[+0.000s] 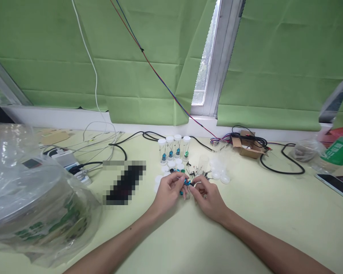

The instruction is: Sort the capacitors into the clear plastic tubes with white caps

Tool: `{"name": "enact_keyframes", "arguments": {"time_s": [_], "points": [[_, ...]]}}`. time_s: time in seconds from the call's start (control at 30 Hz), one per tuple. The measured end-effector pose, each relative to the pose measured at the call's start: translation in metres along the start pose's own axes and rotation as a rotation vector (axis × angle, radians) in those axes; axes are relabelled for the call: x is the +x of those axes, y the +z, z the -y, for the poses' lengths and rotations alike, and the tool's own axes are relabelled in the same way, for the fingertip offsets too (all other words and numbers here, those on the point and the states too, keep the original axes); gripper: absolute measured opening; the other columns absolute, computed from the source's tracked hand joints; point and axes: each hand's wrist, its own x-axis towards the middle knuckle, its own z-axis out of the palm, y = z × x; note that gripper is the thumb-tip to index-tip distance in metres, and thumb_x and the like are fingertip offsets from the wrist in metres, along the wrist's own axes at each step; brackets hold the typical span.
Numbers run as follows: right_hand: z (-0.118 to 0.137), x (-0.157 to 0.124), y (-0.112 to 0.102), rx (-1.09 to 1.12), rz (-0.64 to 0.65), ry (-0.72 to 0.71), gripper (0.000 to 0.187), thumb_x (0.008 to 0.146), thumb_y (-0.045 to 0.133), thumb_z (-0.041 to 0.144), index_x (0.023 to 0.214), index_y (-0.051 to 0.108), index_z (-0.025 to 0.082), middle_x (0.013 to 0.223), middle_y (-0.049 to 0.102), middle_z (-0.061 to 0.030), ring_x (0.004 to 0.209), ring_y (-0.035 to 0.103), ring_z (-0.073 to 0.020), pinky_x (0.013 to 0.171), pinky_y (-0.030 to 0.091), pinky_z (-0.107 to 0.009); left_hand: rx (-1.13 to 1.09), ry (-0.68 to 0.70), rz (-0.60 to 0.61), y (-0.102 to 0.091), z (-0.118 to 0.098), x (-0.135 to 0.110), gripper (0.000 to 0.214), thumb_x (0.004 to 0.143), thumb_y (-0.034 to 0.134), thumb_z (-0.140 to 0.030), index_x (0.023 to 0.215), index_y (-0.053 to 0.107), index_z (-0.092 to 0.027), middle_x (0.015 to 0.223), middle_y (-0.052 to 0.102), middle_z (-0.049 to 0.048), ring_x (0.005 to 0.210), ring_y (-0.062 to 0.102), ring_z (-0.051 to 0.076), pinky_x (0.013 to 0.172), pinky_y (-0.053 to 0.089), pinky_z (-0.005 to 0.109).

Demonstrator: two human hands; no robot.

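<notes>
My left hand (169, 189) pinches a small shiny blue part (186, 182) between thumb and fingertips, just above the table. My right hand (210, 197) is closed close by, its thumb and forefinger on a small black piece (192, 183) that meets the blue part. What exactly these pieces are is too small to tell. Behind the hands stand several clear tubes with white caps (169, 149), holding blue or green pieces on thin stems. Small black pieces with thin metal pins (193, 174) lie scattered past my fingertips, beside white round caps (224, 178).
A large roll in clear plastic (40, 213) fills the left side. Near it are a power strip (77, 169) and a pixelated dark object (125, 185). An open cardboard box (248, 146) with cables stands at the back right. A phone (335, 186) and green-labelled bottle (337, 152) lie far right.
</notes>
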Motion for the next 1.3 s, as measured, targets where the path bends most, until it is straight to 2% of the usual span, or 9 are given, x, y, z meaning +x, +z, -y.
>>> {"name": "enact_keyframes", "arguments": {"time_s": [0.2, 0.37, 0.73, 0.87, 0.97, 1.03, 1.3], "points": [[0.0016, 0.0007, -0.0013, 0.032, 0.037, 0.025, 0.024, 0.098, 0.041, 0.038, 0.083, 0.048, 0.021, 0.053, 0.050, 0.0054, 0.046, 0.044, -0.0112, 0.048, 0.034, -0.023, -0.011, 0.003, 0.017, 0.0008, 0.0027, 0.0003, 0.022, 0.091, 0.056, -0.035, 0.087, 0.064, -0.016, 0.062, 0.060, -0.0004, 0.052, 0.056, 0.011, 0.057, 0.046, 0.024], [0.0021, 0.0015, -0.0011, -0.007, 0.018, 0.025, 0.036, 0.100, 0.037, 0.039, 0.070, 0.045, 0.021, 0.049, 0.049, 0.0049, 0.044, 0.044, -0.0106, 0.051, 0.036, -0.023, -0.009, 0.003, 0.031, 0.0013, 0.0034, -0.0013, 0.022, 0.092, 0.054, -0.035, 0.088, 0.063, -0.016, 0.062, 0.060, -0.0005, 0.053, 0.055, 0.012, 0.058, 0.045, 0.025], [-0.0022, 0.0010, 0.0006, 0.008, 0.013, 0.076, 0.050, 0.101, 0.029, 0.047, 0.063, 0.048, 0.021, 0.042, 0.047, 0.0039, 0.041, 0.047, -0.0124, 0.051, 0.040, -0.025, 0.007, 0.005, 0.037, 0.0022, 0.0031, -0.0020, 0.024, 0.091, 0.056, -0.038, 0.088, 0.064, -0.016, 0.061, 0.060, 0.0000, 0.053, 0.056, 0.013, 0.059, 0.045, 0.026], [-0.0003, 0.0011, -0.0003, 0.039, 0.004, 0.083, 0.043, 0.100, 0.034, 0.044, 0.070, 0.052, 0.020, 0.045, 0.050, 0.0044, 0.043, 0.047, -0.0113, 0.051, 0.039, -0.023, -0.002, 0.008, 0.024, 0.0004, 0.0023, 0.0003, 0.025, 0.090, 0.057, -0.040, 0.088, 0.065, -0.016, 0.061, 0.061, 0.0002, 0.052, 0.056, 0.013, 0.058, 0.046, 0.026], [0.0028, 0.0011, -0.0003, 0.073, -0.006, 0.094, 0.026, 0.096, 0.046, 0.044, 0.092, 0.053, 0.020, 0.050, 0.050, 0.0067, 0.044, 0.044, -0.0109, 0.047, 0.035, -0.022, -0.017, 0.008, -0.002, -0.0015, 0.0004, 0.0023, 0.027, 0.089, 0.059, -0.041, 0.086, 0.064, -0.015, 0.060, 0.061, 0.0003, 0.050, 0.056, 0.013, 0.056, 0.047, 0.026], [0.0039, 0.0011, 0.0002, 0.096, -0.001, 0.084, 0.024, 0.093, 0.052, 0.042, 0.102, 0.050, 0.020, 0.054, 0.050, 0.0077, 0.046, 0.044, -0.0110, 0.047, 0.034, -0.022, -0.016, 0.001, -0.016, -0.0024, -0.0005, 0.0034, 0.027, 0.087, 0.060, -0.042, 0.085, 0.063, -0.015, 0.060, 0.060, 0.0003, 0.049, 0.056, 0.012, 0.055, 0.046, 0.026], [-0.0006, 0.0011, 0.0012, 0.080, 0.022, 0.049, 0.017, 0.095, 0.047, 0.038, 0.098, 0.049, 0.020, 0.054, 0.049, 0.0073, 0.047, 0.044, -0.0110, 0.048, 0.034, -0.022, -0.022, -0.031, -0.010, -0.0019, 0.0015, 0.0032, 0.023, 0.088, 0.059, -0.038, 0.085, 0.063, -0.016, 0.059, 0.060, -0.0005, 0.050, 0.055, 0.012, 0.056, 0.045, 0.026]]}}
